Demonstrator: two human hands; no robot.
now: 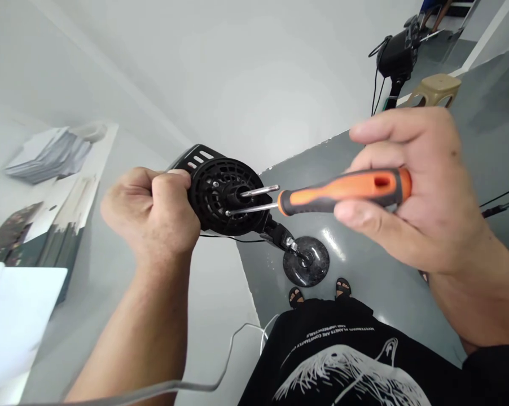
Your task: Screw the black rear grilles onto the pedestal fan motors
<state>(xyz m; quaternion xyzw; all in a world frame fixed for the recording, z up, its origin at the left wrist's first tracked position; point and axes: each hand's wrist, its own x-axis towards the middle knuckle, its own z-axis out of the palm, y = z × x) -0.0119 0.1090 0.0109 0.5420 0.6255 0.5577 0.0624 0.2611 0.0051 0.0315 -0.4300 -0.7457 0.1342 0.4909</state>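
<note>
A black fan motor housing (227,194) on a stand has its slotted round front facing up toward me, with a threaded metal shaft (263,190) sticking out. My left hand (155,208) is closed around the housing's left edge. My right hand (419,186) holds a screwdriver (343,190) with an orange and black handle. The handle's end rests against the palm, the thumb lies along its lower side, and the index finger is raised off it. The screwdriver's tip touches the front of the housing beside a screw, below the shaft.
The stand's round black base (306,261) is on the grey floor near my feet. Another black fan body (398,53) and a beige stool (438,87) stand at the upper right. Stacked papers (51,152) lie at left. A grey cable (195,386) crosses the lower foreground.
</note>
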